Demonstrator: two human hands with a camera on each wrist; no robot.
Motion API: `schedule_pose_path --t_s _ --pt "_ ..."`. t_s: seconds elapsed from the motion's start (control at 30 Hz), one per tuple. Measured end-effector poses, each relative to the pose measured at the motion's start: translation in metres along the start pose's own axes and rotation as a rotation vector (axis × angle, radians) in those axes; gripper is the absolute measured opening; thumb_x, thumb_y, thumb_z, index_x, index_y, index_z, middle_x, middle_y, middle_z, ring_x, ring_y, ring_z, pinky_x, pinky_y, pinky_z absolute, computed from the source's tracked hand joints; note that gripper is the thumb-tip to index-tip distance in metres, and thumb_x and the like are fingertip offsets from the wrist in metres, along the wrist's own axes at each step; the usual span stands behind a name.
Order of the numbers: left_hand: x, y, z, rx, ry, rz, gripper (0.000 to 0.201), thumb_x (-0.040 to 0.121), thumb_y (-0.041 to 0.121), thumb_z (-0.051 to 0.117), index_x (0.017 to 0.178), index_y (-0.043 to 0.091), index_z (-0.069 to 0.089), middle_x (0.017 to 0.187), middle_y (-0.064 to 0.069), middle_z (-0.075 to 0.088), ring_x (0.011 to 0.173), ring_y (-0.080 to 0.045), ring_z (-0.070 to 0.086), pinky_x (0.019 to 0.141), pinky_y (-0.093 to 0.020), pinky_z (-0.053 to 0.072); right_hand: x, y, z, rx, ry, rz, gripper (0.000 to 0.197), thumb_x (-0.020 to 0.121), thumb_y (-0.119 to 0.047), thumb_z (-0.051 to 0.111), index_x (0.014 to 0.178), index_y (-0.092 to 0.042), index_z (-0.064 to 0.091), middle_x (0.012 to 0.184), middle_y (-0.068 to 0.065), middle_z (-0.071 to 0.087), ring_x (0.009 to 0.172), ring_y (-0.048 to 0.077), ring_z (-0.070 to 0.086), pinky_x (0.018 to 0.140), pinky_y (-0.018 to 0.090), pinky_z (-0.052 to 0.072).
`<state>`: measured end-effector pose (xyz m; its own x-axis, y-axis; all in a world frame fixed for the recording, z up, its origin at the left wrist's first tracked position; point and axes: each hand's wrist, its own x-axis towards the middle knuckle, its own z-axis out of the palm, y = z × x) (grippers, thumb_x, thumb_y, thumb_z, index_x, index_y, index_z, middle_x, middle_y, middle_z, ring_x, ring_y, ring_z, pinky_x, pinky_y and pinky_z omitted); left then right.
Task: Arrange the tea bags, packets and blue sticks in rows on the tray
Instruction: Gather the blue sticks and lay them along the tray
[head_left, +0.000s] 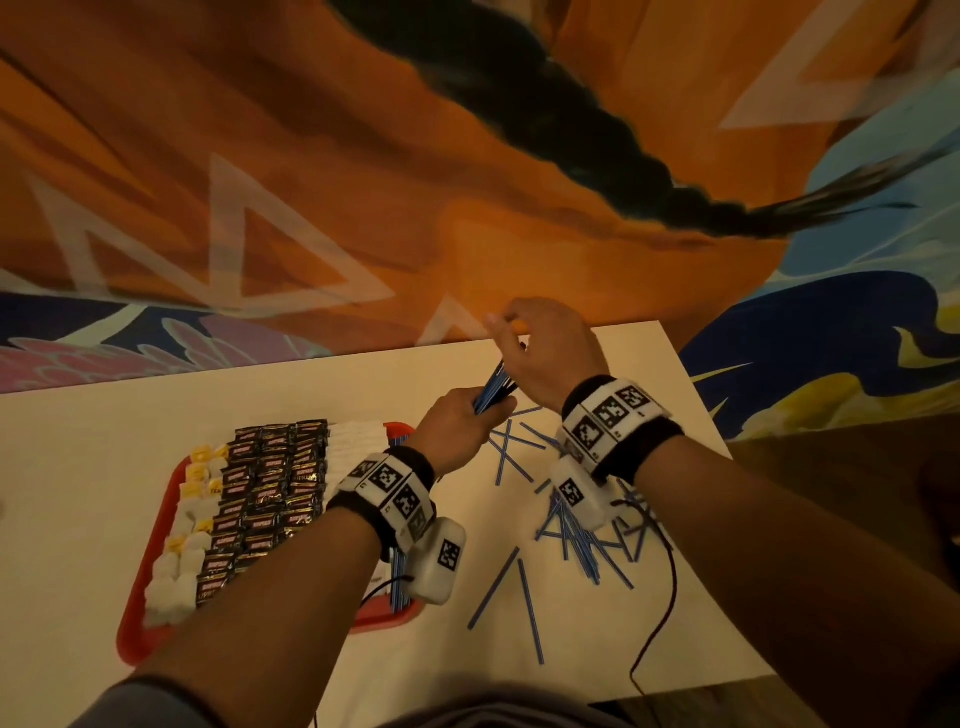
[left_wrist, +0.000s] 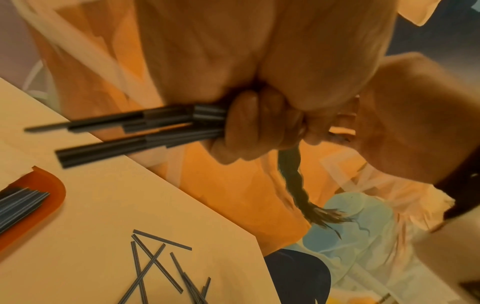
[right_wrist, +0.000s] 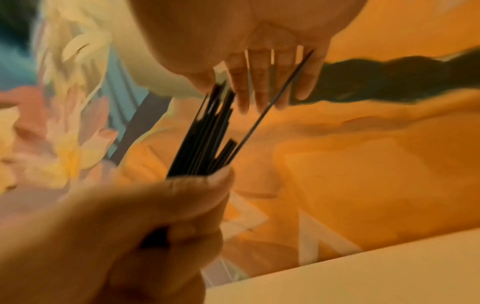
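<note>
Left hand (head_left: 457, 423) curled tight around the low end of a bunch of blue sticks (head_left: 496, 387), held up above the worktop (head_left: 78, 519). Bunch tilted, top end leaning away toward the painted wall (head_left: 363, 156). Right hand (head_left: 545, 348) at the top end of the same bunch, fingers (right_wrist: 259, 82) long and spread a little, thumb on the other side of the sticks. One thin stick sticking out sideways by the little finger. Hard to tell if the right hand pinches the sticks or only touches the ends.

Red tray (head_left: 156, 597) on the left part of the worktop, partly hidden under the left arm. On the tray, from left to right: a row of white tea bags (head_left: 179, 561) with yellow tags, rows of dark packets (head_left: 270, 483) with red labels, a row of white packets (head_left: 353, 441), then some blue sticks lying side by side at the right edge (left_wrist: 18, 203).

More loose blue sticks (head_left: 587, 545) scattered on the worktop to the right of the tray, some crossed over each other in a pile under the right wrist, a few lying alone nearer the front. Thin black cable (head_left: 660, 613) running over the worktop near the pile.
</note>
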<state>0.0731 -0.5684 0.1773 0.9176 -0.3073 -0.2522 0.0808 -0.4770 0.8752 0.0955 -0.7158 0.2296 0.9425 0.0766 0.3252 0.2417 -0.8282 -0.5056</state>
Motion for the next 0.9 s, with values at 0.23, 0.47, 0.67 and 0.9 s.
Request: schedule_pose_path --t_s 0.23,0.47,0.67,0.9 --pt "-0.007 -0.002 -0.002 -0.073 -0.038 -0.022 0.029 0.100 0.034 0.057 0.078 0.019 0.048 0.053 0.001 0.035 0.042 -0.013 0.026 0.046 -0.027 0.024 0.007 0.005 -0.003 0.517 -0.099 0.313 0.052 0.098 -0.052 0.042 0.081 -0.010 0.068 0.083 0.008 0.072 0.083 0.025 0.068 0.084 0.044 0.054" --pt "-0.003 0.008 0.005 0.045 -0.073 -0.009 0.045 0.095 0.038 0.064 0.069 0.012 0.039 0.054 -0.002 0.035 0.039 -0.012 0.031 0.047 -0.026 0.030 0.003 -0.003 0.002 0.508 -0.383 0.212 0.038 0.103 -0.029 0.045 0.086 -0.008 0.071 0.082 0.005 0.074 0.072 0.014 0.072 0.075 0.027 0.055" --pt "-0.003 0.007 -0.002 0.354 -0.076 -0.046 0.041 0.097 0.039 0.060 0.065 0.020 0.044 0.060 -0.001 0.046 0.056 -0.018 0.044 0.054 -0.029 0.030 -0.007 0.006 -0.008 0.241 -0.596 0.067 0.029 0.093 -0.042 0.060 0.091 -0.018 0.075 0.088 -0.003 0.073 0.082 0.012 0.066 0.076 0.028 0.052" --pt "0.002 0.014 -0.011 0.550 -0.039 -0.016 0.037 0.092 0.028 0.066 0.115 0.011 0.043 0.109 -0.014 0.063 0.096 -0.031 0.061 0.074 -0.036 0.047 -0.020 -0.012 -0.015 -0.477 -0.682 -0.217 0.042 0.082 -0.031 0.066 0.123 -0.032 0.056 0.101 -0.005 0.062 0.081 0.018 0.055 0.068 0.032 0.046"
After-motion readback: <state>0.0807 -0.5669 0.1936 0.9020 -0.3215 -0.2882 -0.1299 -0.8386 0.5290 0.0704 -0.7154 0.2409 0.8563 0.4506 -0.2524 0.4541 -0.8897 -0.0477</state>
